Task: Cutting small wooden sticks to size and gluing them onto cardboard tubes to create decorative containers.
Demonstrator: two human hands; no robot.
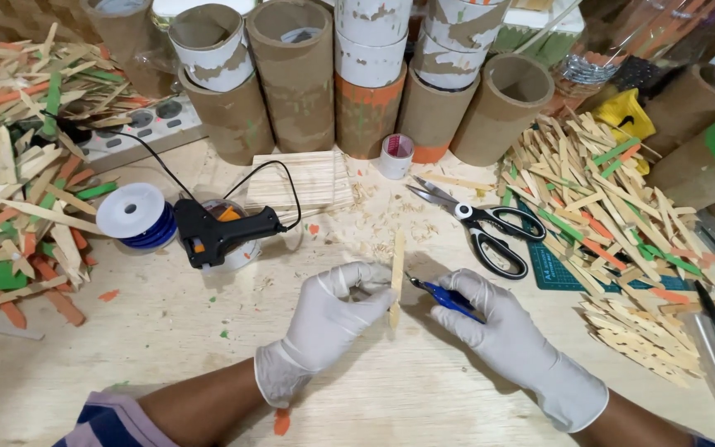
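Thin pale wooden craft stick [396, 277] held upright near the middle of the table, just in front of the person. Left hand [328, 319] in a white glove, fingers curled around the stick's middle and pinching it. Right hand [490, 327], also gloved, closed around a small blue-handled cutter [444, 298], its tip meeting the stick's right edge. Surface is a light plywood worktop [167, 331], scattered with wood shavings and tiny paint flecks. Just behind the hands: black-and-white scissors [482, 228] lying open, a flat panel of glued pale sticks [304, 178], a black glue gun [217, 232] with its cord trailing left, and a white spool of blue wire [134, 217]. Heaps of cut sticks, plain, green and orange, on the left [26, 165] and right [614, 223] (the right heap partly covers a green cutting mat [549, 277]). Along the back, a row of brown cardboard tubes [299, 74], some with peeling white paint; a small roll of tape [396, 155] stands before them. A grey power strip [138, 124] lies at back left.
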